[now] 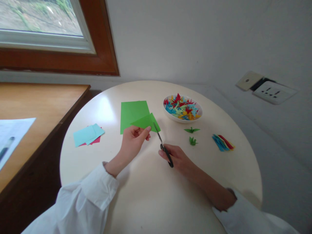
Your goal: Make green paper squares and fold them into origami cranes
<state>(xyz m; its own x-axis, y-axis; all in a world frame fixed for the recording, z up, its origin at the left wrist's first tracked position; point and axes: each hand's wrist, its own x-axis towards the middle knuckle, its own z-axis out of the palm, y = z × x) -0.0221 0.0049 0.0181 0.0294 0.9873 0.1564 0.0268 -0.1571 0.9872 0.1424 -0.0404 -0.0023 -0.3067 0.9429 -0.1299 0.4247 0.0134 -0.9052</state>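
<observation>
My left hand (135,138) pinches a piece of green paper (144,122) between thumb and fingers, holding it over the table. In my right hand (176,156) is a pair of scissors (166,152) with black handles, its blades pointing up and away at the paper's right part. Whether the blades are apart is too small to tell. Behind the held piece, a larger green sheet (133,109) lies flat on the table. Two small green folded paper cranes, one spread (191,130) and one compact (193,141), sit right of the scissors.
A white bowl (182,121) full of colourful paper cranes stands at the back of the round white table (146,201). Coloured paper strips (222,143) lie at right, light blue and red paper pieces (86,134) at left. A wooden desk (46,100) adjoins on the left.
</observation>
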